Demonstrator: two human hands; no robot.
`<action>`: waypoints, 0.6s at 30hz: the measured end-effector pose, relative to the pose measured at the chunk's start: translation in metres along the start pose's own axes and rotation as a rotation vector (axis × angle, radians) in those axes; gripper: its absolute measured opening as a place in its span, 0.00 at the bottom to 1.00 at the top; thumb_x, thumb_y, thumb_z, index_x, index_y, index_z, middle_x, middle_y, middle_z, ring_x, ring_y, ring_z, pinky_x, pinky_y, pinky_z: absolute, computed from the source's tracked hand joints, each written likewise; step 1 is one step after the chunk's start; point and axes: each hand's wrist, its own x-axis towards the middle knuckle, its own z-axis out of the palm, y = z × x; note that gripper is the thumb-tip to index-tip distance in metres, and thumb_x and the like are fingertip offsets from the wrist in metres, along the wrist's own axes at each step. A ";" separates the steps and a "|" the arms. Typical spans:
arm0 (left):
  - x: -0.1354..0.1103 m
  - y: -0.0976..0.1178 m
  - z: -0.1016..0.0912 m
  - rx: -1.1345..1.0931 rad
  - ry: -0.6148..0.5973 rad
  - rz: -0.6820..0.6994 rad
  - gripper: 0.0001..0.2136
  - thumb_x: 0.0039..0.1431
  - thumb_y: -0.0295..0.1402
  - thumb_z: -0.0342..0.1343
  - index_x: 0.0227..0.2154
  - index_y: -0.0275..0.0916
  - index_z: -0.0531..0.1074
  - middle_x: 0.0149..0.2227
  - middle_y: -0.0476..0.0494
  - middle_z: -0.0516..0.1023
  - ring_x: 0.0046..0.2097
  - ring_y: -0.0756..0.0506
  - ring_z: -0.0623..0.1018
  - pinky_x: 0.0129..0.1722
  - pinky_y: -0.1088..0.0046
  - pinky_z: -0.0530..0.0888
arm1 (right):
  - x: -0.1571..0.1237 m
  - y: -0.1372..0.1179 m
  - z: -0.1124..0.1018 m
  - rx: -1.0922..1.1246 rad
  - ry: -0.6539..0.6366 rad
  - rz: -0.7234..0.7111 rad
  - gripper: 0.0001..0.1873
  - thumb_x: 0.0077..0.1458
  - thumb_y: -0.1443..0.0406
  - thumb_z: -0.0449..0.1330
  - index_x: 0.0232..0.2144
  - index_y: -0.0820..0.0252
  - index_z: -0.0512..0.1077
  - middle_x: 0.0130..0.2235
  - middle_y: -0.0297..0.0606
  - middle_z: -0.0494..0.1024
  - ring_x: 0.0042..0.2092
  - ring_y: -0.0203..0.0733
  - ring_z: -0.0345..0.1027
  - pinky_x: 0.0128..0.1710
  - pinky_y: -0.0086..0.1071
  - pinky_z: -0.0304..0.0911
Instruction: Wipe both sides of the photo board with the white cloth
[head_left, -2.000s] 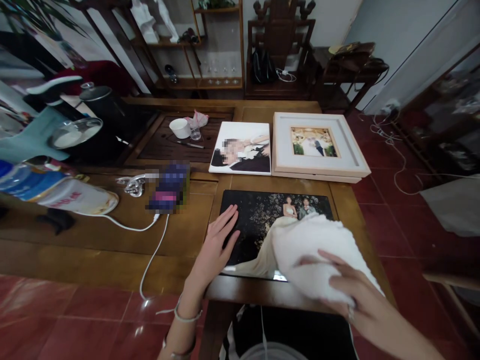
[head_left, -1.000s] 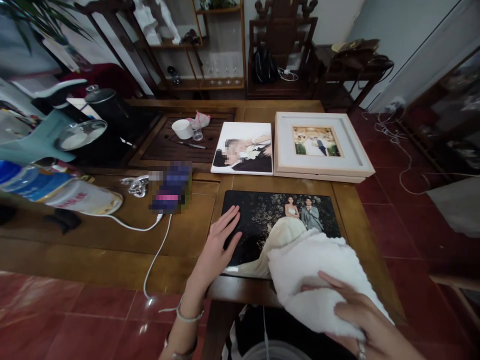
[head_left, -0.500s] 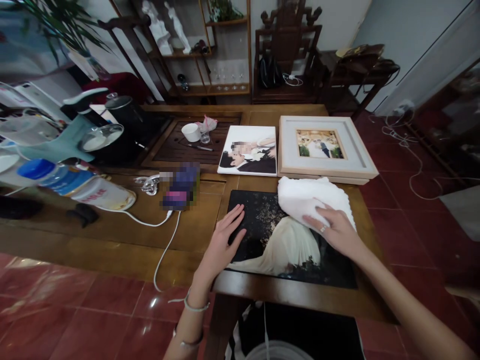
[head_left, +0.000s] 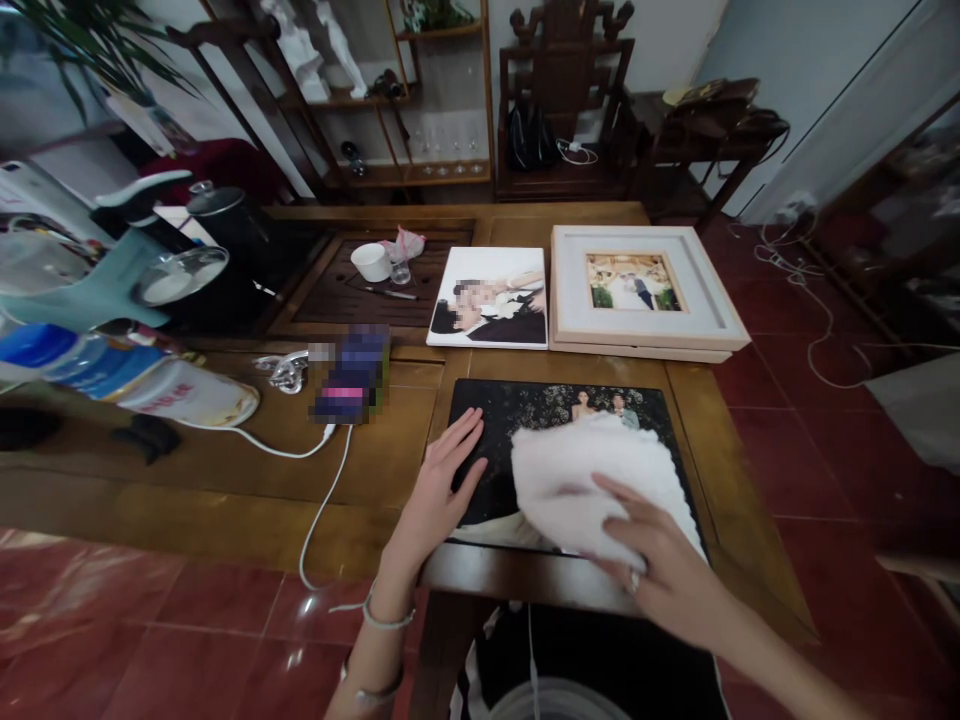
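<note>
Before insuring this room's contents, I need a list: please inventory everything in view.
table: 1, brown, centre
dark photo panel: 1, black, table's near edge
cloth: 1, white, on dark panel
white photo panel: 1, white and black, table's far side
picture frame: at least 1, pale wood, beside white panel
tray: 1, dark brown, table's far side
cup: 1, white, on tray
small cup: 1, clear, on tray
blurred device: 1, purple, table's left half
device cables: 2, white, near device
bottle: 1, blue and white, left end
clutter: uncounted, mixed, table's left end
statues: 2, white, back shelves
high-backed chair: 1, dark brown, background
plant: 1, green, top left
left hand: 1, bare, on dark panel
right hand: 1, bare, holding cloth
</note>
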 end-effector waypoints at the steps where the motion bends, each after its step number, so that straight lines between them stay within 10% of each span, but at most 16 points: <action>1: 0.000 0.000 0.000 0.000 -0.002 -0.002 0.22 0.65 0.32 0.48 0.61 0.48 0.58 0.64 0.41 0.59 0.66 0.41 0.57 0.62 0.51 0.58 | 0.013 0.008 -0.003 0.013 0.016 0.011 0.13 0.57 0.66 0.53 0.21 0.54 0.64 0.26 0.35 0.75 0.42 0.49 0.75 0.56 0.45 0.62; 9: 0.001 0.000 0.000 -0.013 0.022 0.011 0.21 0.65 0.32 0.48 0.60 0.47 0.59 0.64 0.41 0.61 0.65 0.41 0.59 0.62 0.50 0.58 | 0.086 0.044 -0.013 0.016 0.154 0.154 0.21 0.60 0.55 0.51 0.18 0.56 0.60 0.23 0.30 0.67 0.36 0.45 0.70 0.55 0.46 0.61; 18: 0.001 0.001 -0.001 -0.010 0.013 0.013 0.21 0.65 0.31 0.47 0.60 0.45 0.60 0.64 0.41 0.60 0.66 0.43 0.58 0.63 0.52 0.58 | 0.000 -0.023 0.022 0.045 -0.008 -0.036 0.08 0.48 0.73 0.55 0.27 0.56 0.71 0.47 0.42 0.78 0.53 0.48 0.69 0.59 0.49 0.58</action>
